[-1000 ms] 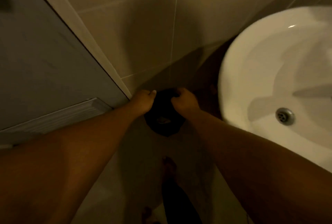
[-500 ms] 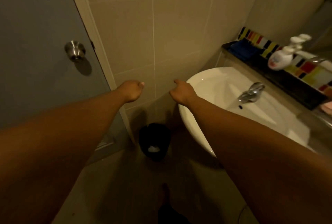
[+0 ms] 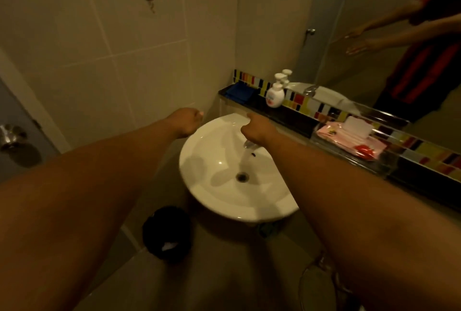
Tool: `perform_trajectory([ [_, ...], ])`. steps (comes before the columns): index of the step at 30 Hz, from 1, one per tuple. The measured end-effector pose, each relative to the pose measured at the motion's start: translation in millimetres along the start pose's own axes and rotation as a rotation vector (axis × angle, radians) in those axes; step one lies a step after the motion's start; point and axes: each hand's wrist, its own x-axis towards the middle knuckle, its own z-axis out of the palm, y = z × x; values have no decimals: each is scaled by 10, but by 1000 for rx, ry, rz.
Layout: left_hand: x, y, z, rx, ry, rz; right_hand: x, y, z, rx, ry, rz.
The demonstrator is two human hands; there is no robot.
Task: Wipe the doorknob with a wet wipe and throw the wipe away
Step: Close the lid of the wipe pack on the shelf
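Note:
The metal doorknob (image 3: pixel 10 136) sits on the grey door at the far left edge. A black bin (image 3: pixel 167 233) stands on the floor below the sink, with a white crumpled wipe (image 3: pixel 169 245) lying inside it. My left hand (image 3: pixel 188 121) hovers in front of the tiled wall, left of the basin, holding nothing. My right hand (image 3: pixel 257 128) hangs over the back of the basin above the tap, also holding nothing. The mirror reflection shows the fingers of both hands spread out.
A white sink (image 3: pixel 224 200) with a chrome tap (image 3: pixel 249 146) fills the middle. The dark ledge behind carries a pink wet-wipe pack (image 3: pixel 349 138), a soap pump bottle (image 3: pixel 274 93) and a blue cloth (image 3: pixel 240 91). A mirror (image 3: pixel 374 36) rises above it.
Both hands have lifted away from the bin's rim to basin height, holding nothing. The view has swung up and right from the bin to the sink and mirror.

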Motion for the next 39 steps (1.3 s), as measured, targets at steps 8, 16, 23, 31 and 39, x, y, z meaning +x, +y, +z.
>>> perform_trajectory([
  [8,504,1285,292,7,-71,160,137,1058,-806,41,139,144],
  [16,1128,2456,793,-11,-151,338,340,2214,-1441,67,236,299],
  [23,1552,3198,1388,-86,-210,398,499,3069,-1641,104,301,403],
  [31,1905,3648,1919,-139,-321,399,805,3615,-1658,238,319,491],
  [39,2463,3767,2414,-376,-440,313,1184,3978,-1619,345,325,616],
])
